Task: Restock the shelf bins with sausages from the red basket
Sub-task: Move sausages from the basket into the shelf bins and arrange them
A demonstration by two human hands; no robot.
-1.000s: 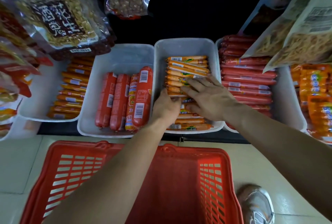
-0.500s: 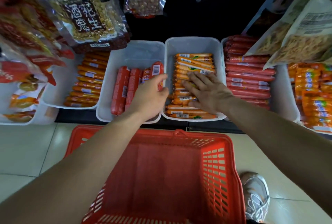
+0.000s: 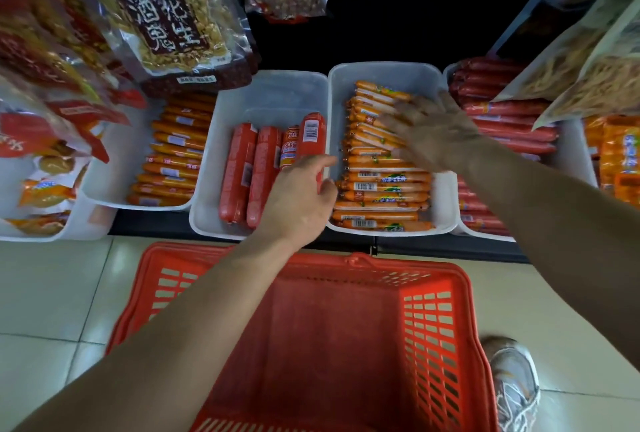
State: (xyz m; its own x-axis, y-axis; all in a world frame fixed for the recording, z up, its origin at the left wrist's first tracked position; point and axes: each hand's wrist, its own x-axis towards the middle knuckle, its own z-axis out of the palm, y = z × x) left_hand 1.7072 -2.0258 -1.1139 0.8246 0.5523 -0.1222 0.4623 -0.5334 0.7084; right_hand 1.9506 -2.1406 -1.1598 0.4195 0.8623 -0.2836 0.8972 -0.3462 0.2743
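Left hand (image 3: 298, 203) reaches forward, loosely relaxed; right hand (image 3: 436, 134) extends flat and spread, blurred.

The floor (image 3: 52, 293) is bright and shiny. The back of the shelf (image 3: 381, 16) is very dark. The right hand (image 3: 436, 134) looks blurry. The snack bags (image 3: 166, 33) at the edges look stretched.

Shelf (image 3: 433, 246) carries white bins (image 3: 277, 92) side by side; red basket (image 3: 329, 345) on tiled floor (image 3: 52, 293).

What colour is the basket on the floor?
The basket is red, clearest in the head view.
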